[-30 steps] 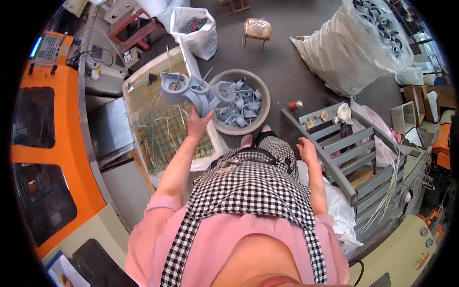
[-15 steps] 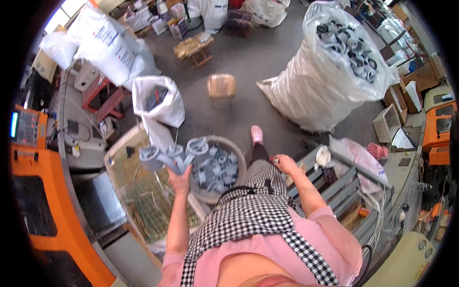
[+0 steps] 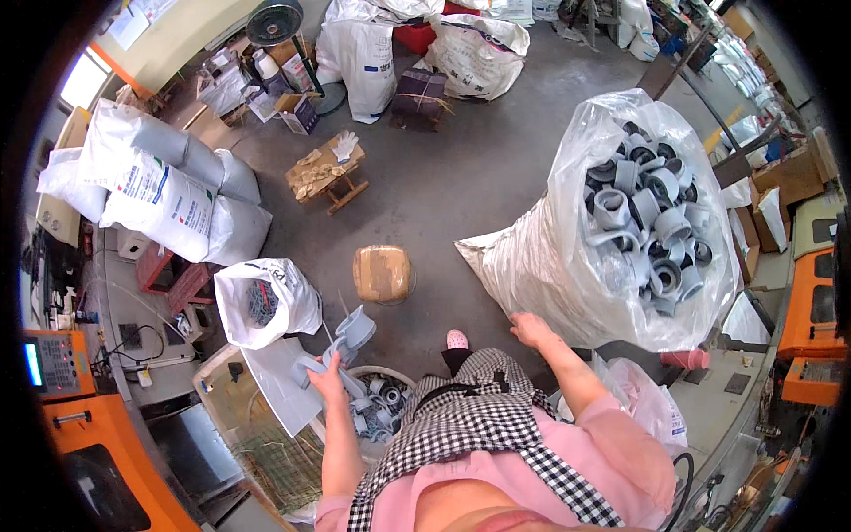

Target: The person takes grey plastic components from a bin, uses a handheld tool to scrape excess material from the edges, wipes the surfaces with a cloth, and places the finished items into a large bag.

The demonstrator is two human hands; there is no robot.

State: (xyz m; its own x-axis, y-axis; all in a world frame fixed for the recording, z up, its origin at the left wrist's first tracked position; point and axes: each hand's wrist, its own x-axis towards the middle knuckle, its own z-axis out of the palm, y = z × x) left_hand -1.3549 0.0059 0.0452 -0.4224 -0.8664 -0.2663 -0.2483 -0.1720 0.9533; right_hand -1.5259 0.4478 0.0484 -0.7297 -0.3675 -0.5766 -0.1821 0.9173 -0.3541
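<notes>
My left hand [image 3: 328, 381] is closed around grey plastic pipe fittings [image 3: 356, 328], with their round ends sticking up past the fingers. Just beyond and below it stands a round tub [image 3: 403, 376] of loose grey fittings, partly hidden by my hand and apron. My right hand [image 3: 532, 330] hangs near the foot of a big whitish plastic bag [image 3: 523, 253] heaped with grey fittings [image 3: 656, 213]. Its fingers are curled in; whatever they may hold is too small to make out. The two hands are well apart.
A white sack [image 3: 306, 306] of small grey pieces stands beyond my left hand. A tape-wrapped stool [image 3: 381, 273] is ahead, with a low wooden bench [image 3: 328, 173] past it. Full sacks [image 3: 168, 199] pile up at left. Orange machines [image 3: 97, 443] flank both sides.
I have moved forward, so the stool and the big bag appear nearer. The fittings in my left hand have tilted to the right. My right hand is now close to the bag.
</notes>
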